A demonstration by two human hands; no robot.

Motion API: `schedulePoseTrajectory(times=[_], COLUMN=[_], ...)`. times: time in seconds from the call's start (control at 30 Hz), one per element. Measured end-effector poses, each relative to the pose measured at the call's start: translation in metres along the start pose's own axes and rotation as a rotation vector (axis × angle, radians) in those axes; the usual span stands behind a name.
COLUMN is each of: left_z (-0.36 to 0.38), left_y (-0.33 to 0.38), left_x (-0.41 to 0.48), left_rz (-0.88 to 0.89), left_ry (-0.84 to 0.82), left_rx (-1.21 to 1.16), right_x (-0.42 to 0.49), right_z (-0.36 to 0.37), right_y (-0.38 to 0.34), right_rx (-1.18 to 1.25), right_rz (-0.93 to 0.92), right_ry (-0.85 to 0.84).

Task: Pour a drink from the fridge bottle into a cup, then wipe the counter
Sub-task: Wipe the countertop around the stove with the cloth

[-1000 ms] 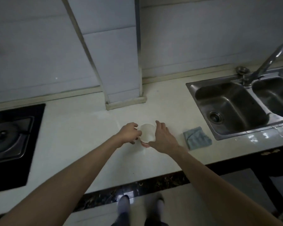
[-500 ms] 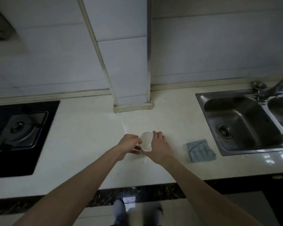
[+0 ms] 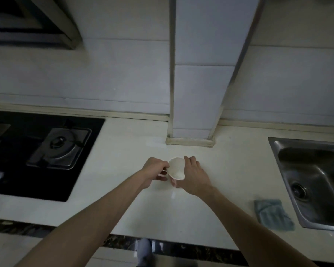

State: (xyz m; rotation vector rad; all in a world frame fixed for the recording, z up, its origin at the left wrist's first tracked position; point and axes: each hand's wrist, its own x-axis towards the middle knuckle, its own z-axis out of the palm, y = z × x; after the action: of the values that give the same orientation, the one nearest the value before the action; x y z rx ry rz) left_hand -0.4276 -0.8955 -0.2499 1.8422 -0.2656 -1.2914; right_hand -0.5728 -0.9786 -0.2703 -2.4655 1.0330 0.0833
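A white cup (image 3: 176, 168) is tipped at mid tabletop (image 3: 123, 189). The left hand (image 3: 154, 171) pinches its rim from 9 o'clock; the right hand (image 3: 194, 176) curls round it from 3 o'clock. A blue cloth (image 3: 273, 214) lies at 4 o'clock, just beside the sink (image 3: 316, 180).

A: Where were the arms?
B: Both bare forearms extended forward from the lower corners and met near the middle, wrists close together.
A: And the left hand (image 3: 154, 170)?
B: Knuckles up, fingers curled, pinching the left edge of the cup (image 3: 176, 167).
A: The right hand (image 3: 195, 177)?
B: Back toward the camera, fingers (image 3: 189, 160) along the cup's far right side, thumb tucked under its near side, so it gripped the cup too.
A: Did the hands touch?
B: Couldn't tell; the cup sat between them, fingertips very near each other.
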Motion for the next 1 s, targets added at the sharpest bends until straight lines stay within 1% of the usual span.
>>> schedulePoseTrajectory(times=[0.13,0.27,0.5,0.67,0.87,1.0], left_z=[-0.045,-0.088,-0.135,-0.144,-0.13,-0.121], left_y=[0.015,0.031,0.064,0.091,0.106,0.104], left_x=[0.028,0.057,0.107,0.138,0.171,0.182], left_rz=[-0.002,0.017,0.105,0.143,0.147,0.141], left_ry=[0.014,0.0,-0.11,-0.161,-0.152,-0.146], left_rx=[-0.068,-0.121,-0.209,-0.32,-0.349,-0.351], right_x=[0.045,0.094,0.173,0.22,0.248,0.256], right_z=[0.001,0.004,0.007,0.002,0.006,0.009], right_y=[-0.036,-0.068,-0.1,-0.106,-0.096,-0.088], right_rx=[0.017,0.061,0.077,0.07,0.029,0.016], right_rz=[-0.003,-0.022,-0.032,0.029,0.066,0.122], right_ry=[-0.017,0.01,0.118,0.167,0.197,0.144])
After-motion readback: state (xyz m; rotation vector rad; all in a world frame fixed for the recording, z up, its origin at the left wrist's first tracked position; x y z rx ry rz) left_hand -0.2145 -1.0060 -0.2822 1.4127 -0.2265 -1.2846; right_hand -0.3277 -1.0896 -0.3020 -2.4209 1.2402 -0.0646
